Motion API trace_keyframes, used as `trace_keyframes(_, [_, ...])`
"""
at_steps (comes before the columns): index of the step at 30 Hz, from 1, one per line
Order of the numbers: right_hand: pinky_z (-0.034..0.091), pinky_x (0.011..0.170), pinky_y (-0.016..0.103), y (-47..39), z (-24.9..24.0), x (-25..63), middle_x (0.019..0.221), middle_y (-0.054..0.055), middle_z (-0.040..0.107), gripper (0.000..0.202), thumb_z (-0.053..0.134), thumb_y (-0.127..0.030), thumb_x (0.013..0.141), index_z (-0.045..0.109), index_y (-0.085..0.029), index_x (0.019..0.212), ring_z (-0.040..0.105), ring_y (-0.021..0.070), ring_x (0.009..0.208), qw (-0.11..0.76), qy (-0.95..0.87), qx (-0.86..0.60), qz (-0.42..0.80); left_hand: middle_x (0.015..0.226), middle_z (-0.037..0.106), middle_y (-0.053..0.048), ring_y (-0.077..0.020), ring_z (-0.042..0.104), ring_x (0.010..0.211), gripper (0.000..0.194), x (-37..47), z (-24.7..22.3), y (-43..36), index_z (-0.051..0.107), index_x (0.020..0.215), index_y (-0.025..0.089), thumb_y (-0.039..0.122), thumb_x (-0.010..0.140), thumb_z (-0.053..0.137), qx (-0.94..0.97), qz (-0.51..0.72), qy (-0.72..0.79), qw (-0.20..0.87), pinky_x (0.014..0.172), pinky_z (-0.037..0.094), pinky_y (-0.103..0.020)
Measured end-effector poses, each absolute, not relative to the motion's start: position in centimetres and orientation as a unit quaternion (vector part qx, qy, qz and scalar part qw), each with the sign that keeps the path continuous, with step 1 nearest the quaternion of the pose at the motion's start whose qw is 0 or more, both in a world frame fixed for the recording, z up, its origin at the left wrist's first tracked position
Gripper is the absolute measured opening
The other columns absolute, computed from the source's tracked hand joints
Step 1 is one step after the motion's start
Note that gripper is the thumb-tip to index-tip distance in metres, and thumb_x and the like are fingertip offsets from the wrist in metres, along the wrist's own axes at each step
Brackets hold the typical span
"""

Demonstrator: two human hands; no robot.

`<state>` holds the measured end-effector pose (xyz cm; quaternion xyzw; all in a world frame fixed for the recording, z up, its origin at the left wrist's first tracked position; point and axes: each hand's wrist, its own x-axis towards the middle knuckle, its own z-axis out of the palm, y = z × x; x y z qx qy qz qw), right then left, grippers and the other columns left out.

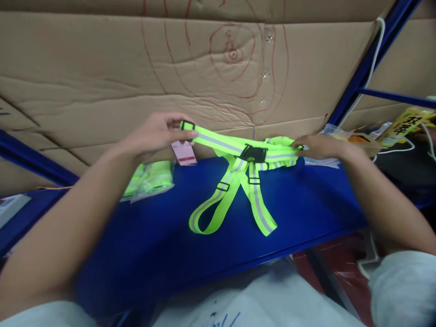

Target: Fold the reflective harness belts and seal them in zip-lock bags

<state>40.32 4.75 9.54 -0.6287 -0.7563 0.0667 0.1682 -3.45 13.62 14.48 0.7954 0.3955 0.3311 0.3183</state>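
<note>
A neon yellow-green reflective harness with grey stripes is stretched between my two hands. My left hand pinches one end of its belt, beside a black slider. At the other end my right hand grips the belt, its fingertips partly hidden. A black buckle sits fastened near the middle of the belt. Below it, two looped straps with black adjusters hang down over the blue shelf. More bunched strap lies behind the belt near my right hand.
A clear bag with folded green straps lies at the left, beside a pink-and-white tag. Cardboard with red drawn rings forms the back wall. On the right are a blue post, a white cable and a yellow package.
</note>
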Motion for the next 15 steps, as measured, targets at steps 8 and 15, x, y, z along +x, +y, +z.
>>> trace_keyframes(8, [0.052, 0.086, 0.035, 7.9, 4.0, 27.2, 0.102, 0.010, 0.072, 0.040, 0.061, -0.053, 0.097, 0.070, -0.015, 0.105, 0.068, 0.0250, 0.095, 0.178, -0.865, -0.468, 0.041, 0.070, 0.068, 0.001, -0.0114, 0.060, 0.058, 0.033, -1.2, 13.5, 12.9, 0.073, 0.101, 0.020, 0.040, 0.077, 0.081, 0.830, 0.286, 0.392, 0.274, 0.050, 0.041, -0.019])
trace_keyframes(15, [0.038, 0.112, 0.048, 7.8, 4.1, 25.2, 0.146, 0.018, 0.053, 0.047, 0.059, -0.034, 0.100, 0.050, -0.017, 0.143, 0.047, 0.0339, 0.136, 0.285, -0.808, -0.513, -0.044, 0.075, 0.070, 0.000, -0.0137, 0.067, 0.068, 0.036, -3.7, 13.8, 13.4, 0.075, 0.102, 0.020, 0.037, 0.072, 0.086, 0.787, 0.351, 0.418, 0.287, 0.056, 0.047, -0.018])
